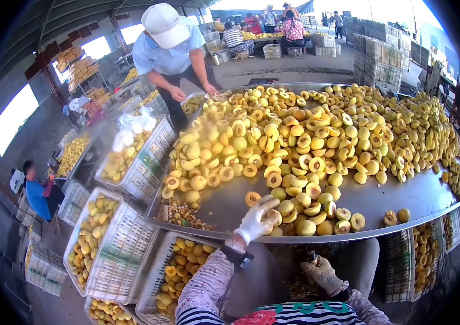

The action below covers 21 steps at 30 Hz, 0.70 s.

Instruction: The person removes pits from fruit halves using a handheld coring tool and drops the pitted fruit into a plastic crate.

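My left hand [257, 219], in a white glove, reaches over the near rim of the metal table [230, 206]. Its fingers curl around a yellow peach half [275, 217] at the edge of the pile. Another peach half [252, 198], cut face up, lies just beyond the fingertips. Below the table edge, close to my body, my right hand [323, 275] wears a greyish glove. It is closed around a small tool [311, 255] with a dark, partly shiny end; its exact kind is not clear. Many halved peaches [295, 141] cover the far part of the table.
Pits and scraps [178, 214] lie at the table's left corner. White crates [127, 249] of peaches stand to the left, and another crate [422, 260] is at the right. Across the table a person in a light blue shirt [170, 51] bends over a crate. More people work behind.
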Tool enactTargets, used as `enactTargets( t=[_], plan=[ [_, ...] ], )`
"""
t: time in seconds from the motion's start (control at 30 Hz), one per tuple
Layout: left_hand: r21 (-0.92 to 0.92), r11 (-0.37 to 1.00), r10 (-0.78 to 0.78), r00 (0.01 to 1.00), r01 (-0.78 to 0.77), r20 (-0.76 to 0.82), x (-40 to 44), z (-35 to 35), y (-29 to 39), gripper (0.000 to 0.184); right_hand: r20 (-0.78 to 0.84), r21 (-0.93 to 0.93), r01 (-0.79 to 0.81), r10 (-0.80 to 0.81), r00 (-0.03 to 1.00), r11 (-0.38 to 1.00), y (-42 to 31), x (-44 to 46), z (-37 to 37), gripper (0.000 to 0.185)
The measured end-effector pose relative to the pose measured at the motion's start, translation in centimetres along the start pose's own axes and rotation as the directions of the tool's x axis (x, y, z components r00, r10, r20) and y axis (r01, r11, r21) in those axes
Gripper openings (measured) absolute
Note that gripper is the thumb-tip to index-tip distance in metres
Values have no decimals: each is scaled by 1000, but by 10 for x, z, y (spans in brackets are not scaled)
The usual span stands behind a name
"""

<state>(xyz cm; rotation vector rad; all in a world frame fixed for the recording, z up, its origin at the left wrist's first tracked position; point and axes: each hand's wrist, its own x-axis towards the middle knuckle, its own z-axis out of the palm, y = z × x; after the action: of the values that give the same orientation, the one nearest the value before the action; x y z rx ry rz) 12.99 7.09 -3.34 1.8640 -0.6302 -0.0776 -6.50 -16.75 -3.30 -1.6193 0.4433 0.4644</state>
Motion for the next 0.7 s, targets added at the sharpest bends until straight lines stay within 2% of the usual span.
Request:
enactTargets(
  t=[0.07, 0.13, 0.2, 0.23, 0.33, 0.37, 0.4, 0.47, 0.5, 0.53, 0.6, 0.63, 0.67, 0.7],
  plan=[
    [90, 996, 3, 984, 13, -178, 9, -21, 8, 43, 14, 108, -9, 8, 1000, 994, 5, -1, -6, 22],
    [338, 941, 96, 955, 4, -280, 17, -45, -4, 42, 43, 143, 16, -22, 999, 990, 3, -2, -9, 24],
    [240, 954, -109, 954, 179, -279, 21, -70, -8, 42, 86, 170, 70, -85, 993, 983, 4, 3, -10, 24],
    [269, 932, -151, 935, 242, -320, 22, -79, -3, 41, 79, 109, 58, -67, 995, 992, 5, 5, -7, 23],
    [114, 959, -185, 878, 259, -442, 29, -109, -74, 44, 184, 71, 43, -55, 981, 997, 4, 6, -7, 22],
    [-31, 963, -254, 870, 266, -423, 35, -114, -65, 45, 179, 59, 33, -43, 983, 998, 3, 5, -6, 22],
    [-176, 922, -388, 822, 346, -417, 37, -116, -57, 45, 186, 75, 29, -43, 982, 997, 4, 9, -8, 22],
    [-394, 880, -418, 825, 264, -380, 46, -122, -61, 48, 202, 101, 3, -23, 979, 995, 8, 12, -12, 22],
    [-347, 911, -361, 841, 224, -404, 52, -122, -60, 50, 166, 77, -55, 42, 985, 995, -5, 6, -12, 22],
    [-399, 894, -359, 858, 204, -366, 56, -121, -62, 52, 185, 67, -42, 29, 982, 997, -6, 7, -14, 22],
    [-297, 866, -488, 808, 402, -329, 67, -106, -83, 52, 225, 56, -53, 39, 974, 997, -3, 10, -16, 24],
    [-192, 869, -494, 818, 455, -295, 76, -90, -93, 55, 230, 49, -41, 29, 973, 998, -6, 8, -16, 27],
    [258, 859, -405, 896, 442, -184, 75, -59, -105, 64, 234, 28, -8, 1, 972, 1000, 0, 11, -15, 28],
    [649, 709, -306, 950, 275, -67, 77, -21, -73, 74, 257, 28, -61, 52, 965, 998, -3, 6, -13, 29]
  ],
)
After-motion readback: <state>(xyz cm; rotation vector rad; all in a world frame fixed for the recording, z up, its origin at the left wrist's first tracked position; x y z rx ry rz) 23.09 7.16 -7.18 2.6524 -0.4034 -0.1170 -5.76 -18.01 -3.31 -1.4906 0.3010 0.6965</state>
